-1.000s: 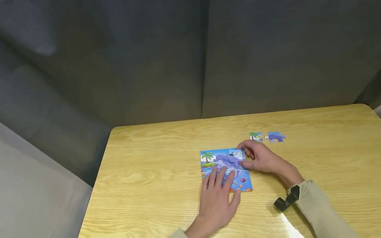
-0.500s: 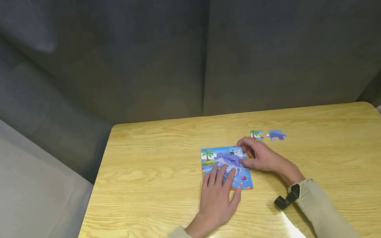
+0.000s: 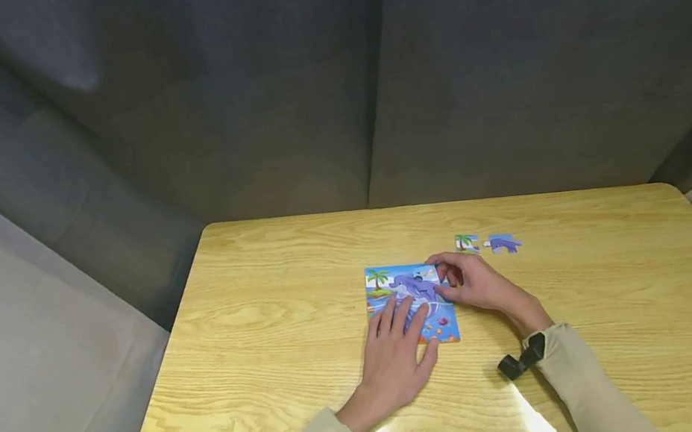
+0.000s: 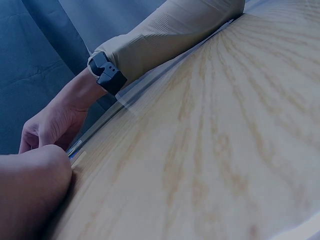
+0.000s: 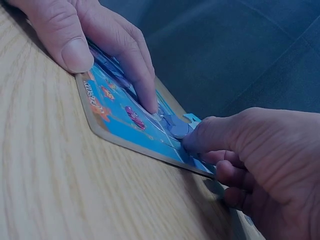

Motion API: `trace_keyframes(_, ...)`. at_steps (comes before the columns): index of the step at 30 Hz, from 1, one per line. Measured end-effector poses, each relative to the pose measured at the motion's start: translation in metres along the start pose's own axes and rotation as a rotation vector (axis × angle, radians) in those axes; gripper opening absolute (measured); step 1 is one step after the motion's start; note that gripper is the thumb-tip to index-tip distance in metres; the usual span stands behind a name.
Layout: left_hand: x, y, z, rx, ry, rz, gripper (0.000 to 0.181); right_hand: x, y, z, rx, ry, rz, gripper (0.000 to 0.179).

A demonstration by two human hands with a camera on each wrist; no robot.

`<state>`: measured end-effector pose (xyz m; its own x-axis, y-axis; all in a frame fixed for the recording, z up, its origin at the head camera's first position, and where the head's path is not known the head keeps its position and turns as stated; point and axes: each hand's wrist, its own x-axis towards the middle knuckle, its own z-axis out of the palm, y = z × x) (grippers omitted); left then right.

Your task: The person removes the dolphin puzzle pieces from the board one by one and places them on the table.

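A dolphin jigsaw board [image 3: 446, 325] lies flat on the table, with a palm tree at its upper left. My left hand [image 3: 393, 367] rests spread over the lower left of the board, fingertips on the dolphin and the thumb at the near edge. At the upper right, my right hand [image 3: 475, 282] pinches a jigsaw piece [image 3: 425, 275] between thumb and fingers, close over the picture. In the right wrist view the thumb [image 5: 212, 134] is right at a raised purple-blue bit of the puzzle. The fingers hide part of the piece.
Two loose jigsaw pieces lie just beyond the right hand: one with a palm tree [image 3: 466, 242], one with a purple dolphin part [image 3: 504, 244]. The wooden table [image 3: 254, 321] ends at a dark grey curtain [image 3: 274, 106] behind.
The right hand has shifted slightly left over the board with the jigsaw piece. The left hand stays spread on the board. The head view has tilted a little.
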<state>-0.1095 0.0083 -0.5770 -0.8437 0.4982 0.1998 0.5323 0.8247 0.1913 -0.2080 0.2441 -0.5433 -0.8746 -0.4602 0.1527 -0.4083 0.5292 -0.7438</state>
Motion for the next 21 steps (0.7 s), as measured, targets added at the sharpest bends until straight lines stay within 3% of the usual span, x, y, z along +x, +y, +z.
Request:
trace_keyframes(6, 0.000, 0.000, -0.001, 0.002, 0.014, 0.009, 0.059, 0.000, 0.000, 0.000, -0.030, 0.024, 0.012, 0.044)
trace_keyframes(14, -0.002, 0.000, 0.001, 0.008, 0.016, 0.006, 0.059, 0.000, 0.008, 0.004, -0.086, 0.065, -0.043, 0.040)
trace_keyframes(21, -0.002, -0.001, 0.001, 0.007, 0.016, 0.002, 0.059, 0.000, 0.014, 0.004, -0.053, 0.104, -0.064, 0.036)
